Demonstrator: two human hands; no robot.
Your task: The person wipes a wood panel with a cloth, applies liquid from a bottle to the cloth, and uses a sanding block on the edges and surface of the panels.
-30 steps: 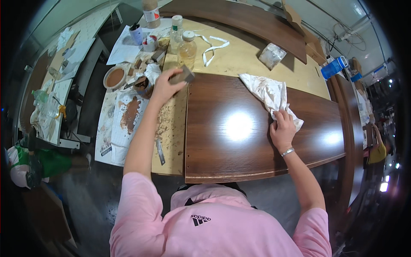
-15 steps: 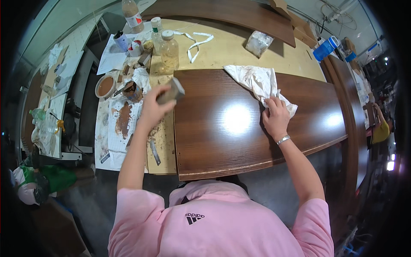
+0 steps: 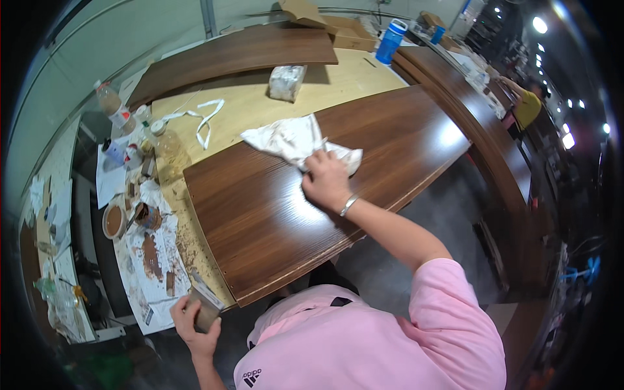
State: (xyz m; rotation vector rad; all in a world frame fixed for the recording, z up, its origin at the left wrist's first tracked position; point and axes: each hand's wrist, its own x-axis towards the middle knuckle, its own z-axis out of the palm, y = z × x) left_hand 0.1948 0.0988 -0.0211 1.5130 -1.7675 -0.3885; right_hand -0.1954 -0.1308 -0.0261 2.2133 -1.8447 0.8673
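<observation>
A dark brown wood-grain panel (image 3: 260, 221) lies on the table in front of me, with light glaring off its top. My right hand (image 3: 328, 181) rests on it, fingers bent around the edge of a stained white cloth (image 3: 286, 140). The cloth lies crumpled near the panel's far edge. Down by the table's near left corner, my left hand (image 3: 194, 326) grips a grey-brown block (image 3: 207, 311), which looks like a sanding block. The block is held beside the panel's near left corner, apart from it.
Left of the panel are a tub of brown paste (image 3: 115, 221), an open brown-smeared jar (image 3: 148, 216) and stained paper (image 3: 156, 279). Bottles, including a clear one (image 3: 170, 148), stand behind. A wrapped block (image 3: 286, 83) and blue bottle (image 3: 390, 42) stand farther back. Another person (image 3: 525, 109) is at far right.
My view has turned to the right. The left hand has brought the block from above the panel's left edge down toward me. My right hand stays at the cloth.
</observation>
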